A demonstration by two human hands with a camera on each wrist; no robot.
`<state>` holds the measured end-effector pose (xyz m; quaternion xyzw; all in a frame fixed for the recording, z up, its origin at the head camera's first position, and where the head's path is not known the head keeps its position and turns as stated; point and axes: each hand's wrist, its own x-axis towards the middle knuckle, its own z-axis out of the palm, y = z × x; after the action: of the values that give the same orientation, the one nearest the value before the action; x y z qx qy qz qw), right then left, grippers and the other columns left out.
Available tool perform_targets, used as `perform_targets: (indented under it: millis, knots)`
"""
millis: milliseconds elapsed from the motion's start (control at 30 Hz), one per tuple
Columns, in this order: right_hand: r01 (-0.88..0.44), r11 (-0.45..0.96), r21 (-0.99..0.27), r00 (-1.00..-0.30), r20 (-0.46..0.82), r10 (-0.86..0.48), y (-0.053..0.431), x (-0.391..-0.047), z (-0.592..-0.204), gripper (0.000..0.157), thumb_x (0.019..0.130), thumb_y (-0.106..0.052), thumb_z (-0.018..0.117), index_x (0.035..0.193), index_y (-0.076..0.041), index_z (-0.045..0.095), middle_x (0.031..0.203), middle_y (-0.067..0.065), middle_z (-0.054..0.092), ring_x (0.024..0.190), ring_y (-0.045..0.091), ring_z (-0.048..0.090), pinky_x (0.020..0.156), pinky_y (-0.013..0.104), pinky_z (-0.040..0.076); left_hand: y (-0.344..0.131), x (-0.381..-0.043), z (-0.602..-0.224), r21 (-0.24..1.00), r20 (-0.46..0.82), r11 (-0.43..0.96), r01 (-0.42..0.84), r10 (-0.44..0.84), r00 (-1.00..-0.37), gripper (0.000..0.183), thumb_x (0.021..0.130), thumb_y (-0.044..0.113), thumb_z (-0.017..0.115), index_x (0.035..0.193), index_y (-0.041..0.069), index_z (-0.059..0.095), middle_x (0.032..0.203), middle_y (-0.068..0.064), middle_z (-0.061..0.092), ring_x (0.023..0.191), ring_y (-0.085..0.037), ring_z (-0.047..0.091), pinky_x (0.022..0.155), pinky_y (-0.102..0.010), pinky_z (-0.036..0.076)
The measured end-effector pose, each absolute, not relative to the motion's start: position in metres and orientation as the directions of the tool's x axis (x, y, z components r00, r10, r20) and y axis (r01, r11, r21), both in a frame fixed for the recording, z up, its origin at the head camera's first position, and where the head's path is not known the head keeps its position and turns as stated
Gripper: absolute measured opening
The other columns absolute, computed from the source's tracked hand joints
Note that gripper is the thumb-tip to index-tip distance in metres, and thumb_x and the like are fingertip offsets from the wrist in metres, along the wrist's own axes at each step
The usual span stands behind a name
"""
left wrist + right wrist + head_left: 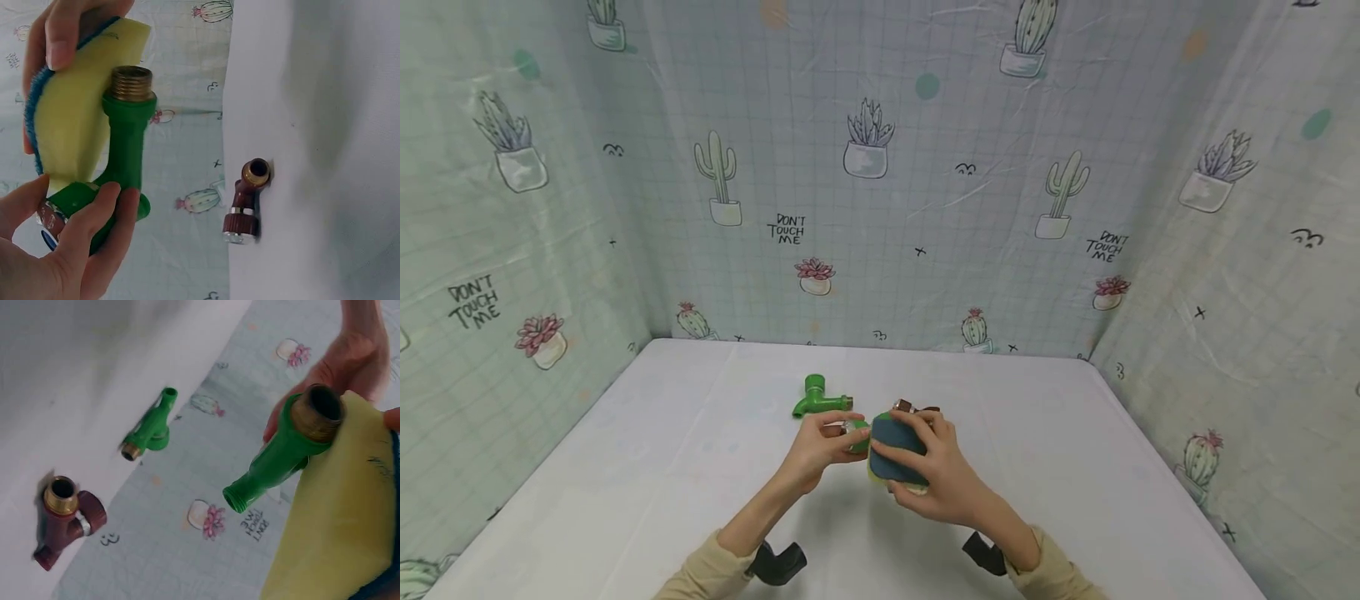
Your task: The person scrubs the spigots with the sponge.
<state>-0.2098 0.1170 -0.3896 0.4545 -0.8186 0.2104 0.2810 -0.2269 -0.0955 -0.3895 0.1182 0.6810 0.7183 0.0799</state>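
My left hand (815, 457) grips a green faucet (127, 147) by its handle end, thumb on one side and fingers on the other. Its brass threaded end points upward in the left wrist view, while the right wrist view shows its green spout. My right hand (946, 473) holds a sponge (897, 448), yellow foam with a dark blue scouring side. The yellow face (340, 506) lies against the faucet's body near the brass thread. In the head view the sponge and fingers hide most of this faucet.
Another green faucet (822, 403) lies on the white table (700, 450) beyond my left hand. A dark red-brown faucet (245, 200) with a brass end lies behind the sponge. Cactus-print sheets (925, 217) enclose the table's back and sides. Black curved pieces (778, 565) sit by both wrists.
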Motion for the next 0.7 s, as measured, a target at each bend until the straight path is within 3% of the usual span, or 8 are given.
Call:
perform_targets:
  millis: [233, 467, 567, 700]
  knots:
    - [-0.838, 0.544, -0.045, -0.446, 0.629, -0.636, 0.119, -0.214, -0.395, 0.044, 0.075, -0.027, 0.07, 0.118, -0.025, 0.059, 0.13, 0.014, 0.044, 0.11, 0.026, 0.033, 0.077, 0.041, 0.034, -0.097, -0.225, -0.392, 0.998, 0.047, -0.062, 0.026, 0.364, -0.93, 0.042, 0.083, 0.008, 0.061, 0.116, -0.016, 0.049, 0.084, -0.013, 0.064, 0.071, -0.019, 0.066, 0.074, -0.039, 0.055]
    - [-0.799, 0.601, 0.002, -0.433, 0.692, -0.578, 0.135, -0.239, -0.4, 0.048, 0.069, -0.021, 0.074, 0.115, -0.021, 0.061, 0.126, 0.018, 0.046, 0.103, 0.029, 0.037, 0.074, 0.042, 0.032, -0.098, -0.218, -0.394, 0.993, -0.011, -0.096, -0.07, 0.516, -0.856, 0.042, 0.084, 0.012, 0.06, 0.116, -0.014, 0.049, 0.091, -0.014, 0.066, 0.081, -0.024, 0.067, 0.078, -0.042, 0.053]
    - [-0.765, 0.641, -0.06, -0.473, 0.727, -0.498, 0.144, -0.251, -0.405, 0.05, 0.066, -0.016, 0.076, 0.114, -0.02, 0.062, 0.125, 0.02, 0.047, 0.102, 0.031, 0.038, 0.075, 0.045, 0.032, -0.097, -0.214, -0.393, 0.993, -0.01, -0.091, -0.07, 0.539, -0.842, 0.044, 0.083, 0.01, 0.062, 0.116, -0.014, 0.048, 0.092, -0.011, 0.063, 0.081, -0.021, 0.066, 0.079, -0.045, 0.052]
    - [-0.772, 0.605, -0.195, -0.528, 0.726, -0.441, 0.147, -0.249, -0.405, 0.049, 0.07, -0.016, 0.073, 0.116, -0.022, 0.06, 0.127, 0.017, 0.045, 0.104, 0.029, 0.036, 0.077, 0.045, 0.032, -0.096, -0.211, -0.39, 0.997, 0.011, -0.07, -0.026, 0.489, -0.872, 0.048, 0.08, 0.007, 0.065, 0.117, -0.016, 0.045, 0.094, -0.013, 0.055, 0.077, -0.015, 0.065, 0.077, -0.042, 0.053]
